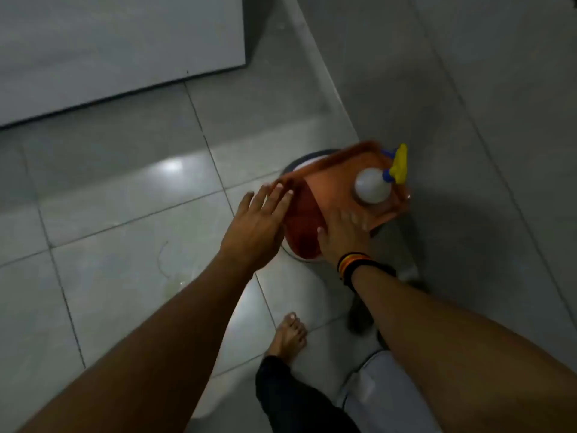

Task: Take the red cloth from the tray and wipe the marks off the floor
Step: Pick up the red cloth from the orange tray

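Observation:
An orange tray rests on a round stool by the wall. In the tray's near left part lies the dark red cloth. My left hand is stretched flat with fingers apart, its fingertips at the tray's left rim beside the cloth, holding nothing. My right hand lies palm down on the tray at the cloth's right edge, fingers spread; its grip underneath is hidden. A faint curved mark and a small wet smear show on the pale floor tiles left of the stool.
A white spray bottle with a yellow and blue trigger stands in the tray's right part. A grey tiled wall runs on the right. A large white panel lies at the top left. My bare foot stands below the stool.

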The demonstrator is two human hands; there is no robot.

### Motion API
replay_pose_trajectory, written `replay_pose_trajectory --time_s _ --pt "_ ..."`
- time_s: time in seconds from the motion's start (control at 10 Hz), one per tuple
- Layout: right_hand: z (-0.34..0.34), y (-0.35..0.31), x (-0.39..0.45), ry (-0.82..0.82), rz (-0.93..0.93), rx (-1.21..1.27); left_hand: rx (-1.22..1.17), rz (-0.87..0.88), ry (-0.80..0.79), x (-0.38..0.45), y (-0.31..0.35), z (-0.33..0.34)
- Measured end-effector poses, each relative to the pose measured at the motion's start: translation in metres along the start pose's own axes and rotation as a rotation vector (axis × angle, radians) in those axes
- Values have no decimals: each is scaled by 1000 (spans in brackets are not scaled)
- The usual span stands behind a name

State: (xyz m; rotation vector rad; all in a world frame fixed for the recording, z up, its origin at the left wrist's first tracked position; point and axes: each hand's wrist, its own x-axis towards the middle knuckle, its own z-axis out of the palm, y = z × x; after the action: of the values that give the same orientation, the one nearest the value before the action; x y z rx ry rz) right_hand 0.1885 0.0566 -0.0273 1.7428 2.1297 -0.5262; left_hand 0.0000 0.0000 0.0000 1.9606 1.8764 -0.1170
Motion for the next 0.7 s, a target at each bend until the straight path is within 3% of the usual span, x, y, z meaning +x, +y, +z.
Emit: replay_pose_trajectory --time_s 0.2,0.4,0.5,0.6,0.7 --pt "64 20 43 -115 112 36 154 160 -253 96 15 36" --pt "82 31 67 -20 142 117 564 308 -288 160 17 56" --pt "77 33 67 -21 174 450 716 373 -267 164 21 54" --pt "62 28 54 53 213 758 819 246 -224 133 36 30" --pt "41 14 29 174 157 923 475 205 -93 94 10 -13"
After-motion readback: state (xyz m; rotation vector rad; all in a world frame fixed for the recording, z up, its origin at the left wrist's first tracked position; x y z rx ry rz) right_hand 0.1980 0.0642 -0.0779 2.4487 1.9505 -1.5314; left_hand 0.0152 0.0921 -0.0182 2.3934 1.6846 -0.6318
